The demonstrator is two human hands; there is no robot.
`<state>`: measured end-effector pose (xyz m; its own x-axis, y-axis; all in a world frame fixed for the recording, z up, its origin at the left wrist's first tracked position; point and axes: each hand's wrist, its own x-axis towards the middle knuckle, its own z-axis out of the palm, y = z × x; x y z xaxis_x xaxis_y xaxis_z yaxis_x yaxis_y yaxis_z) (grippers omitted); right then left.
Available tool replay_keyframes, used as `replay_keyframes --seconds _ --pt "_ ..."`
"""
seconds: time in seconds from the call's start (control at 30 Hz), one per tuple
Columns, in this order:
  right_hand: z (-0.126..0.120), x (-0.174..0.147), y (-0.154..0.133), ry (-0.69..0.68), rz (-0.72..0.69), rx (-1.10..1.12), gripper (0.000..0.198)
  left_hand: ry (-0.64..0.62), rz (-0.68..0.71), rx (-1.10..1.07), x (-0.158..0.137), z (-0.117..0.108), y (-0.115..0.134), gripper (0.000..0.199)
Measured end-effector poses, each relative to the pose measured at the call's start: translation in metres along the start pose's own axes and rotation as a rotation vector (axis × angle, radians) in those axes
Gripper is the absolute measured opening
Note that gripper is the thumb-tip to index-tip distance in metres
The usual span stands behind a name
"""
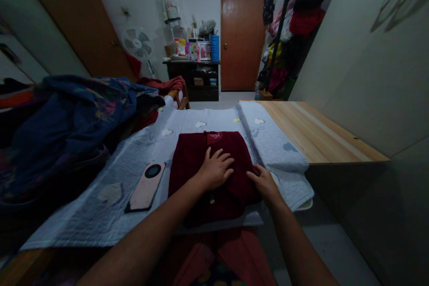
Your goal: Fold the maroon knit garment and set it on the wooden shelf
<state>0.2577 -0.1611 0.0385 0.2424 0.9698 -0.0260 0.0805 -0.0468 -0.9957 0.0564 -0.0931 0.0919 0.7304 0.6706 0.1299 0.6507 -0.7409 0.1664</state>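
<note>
A dark red folded garment (191,165) with a neck label at its far edge lies in front of me on a pale quilted cover. A small metallic piece shows near its middle, too small to name. My left hand (216,170) rests flat on top of the garment, fingers spread. My right hand (264,183) touches the garment's right edge, with thumb and forefinger apart; its other fingers are partly hidden. Left of the garment, a pink phone (146,189) with a round black camera ring lies face down on the quilted cover (110,219).
A heap of clothes (73,120) lies at the left. A wooden board (321,134) extends along the right beside a pale wall or panel (375,89). Farther back stand a fan (137,42), a dark cabinet (201,80), a wooden door (246,31) and hanging bags (308,9).
</note>
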Motion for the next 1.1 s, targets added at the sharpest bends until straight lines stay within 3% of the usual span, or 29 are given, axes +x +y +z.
replay_keyframes --seconds 0.23,0.43,0.63,0.8,0.97,1.1 --pt "0.003 0.003 0.002 -0.044 0.000 0.067 0.043 -0.111 0.239 0.026 0.090 -0.006 0.013 0.056" --pt "0.001 -0.001 -0.002 -0.093 0.059 0.219 0.048 -0.356 0.273 0.183 0.129 -0.005 0.016 0.030" --pt "0.000 -0.006 -0.006 -0.149 0.124 0.262 0.051 -0.239 0.235 0.187 0.135 -0.012 0.011 0.023" --pt "0.001 -0.004 -0.004 -0.189 0.111 0.355 0.052 -0.125 0.246 0.183 0.129 0.004 0.013 0.025" --pt "0.001 0.001 0.006 -0.128 0.195 0.360 0.061 0.047 0.096 0.074 0.109 0.016 0.013 0.044" --pt "-0.002 0.002 0.015 -0.027 0.120 0.224 0.064 0.077 0.070 -0.003 0.080 0.016 0.012 0.044"
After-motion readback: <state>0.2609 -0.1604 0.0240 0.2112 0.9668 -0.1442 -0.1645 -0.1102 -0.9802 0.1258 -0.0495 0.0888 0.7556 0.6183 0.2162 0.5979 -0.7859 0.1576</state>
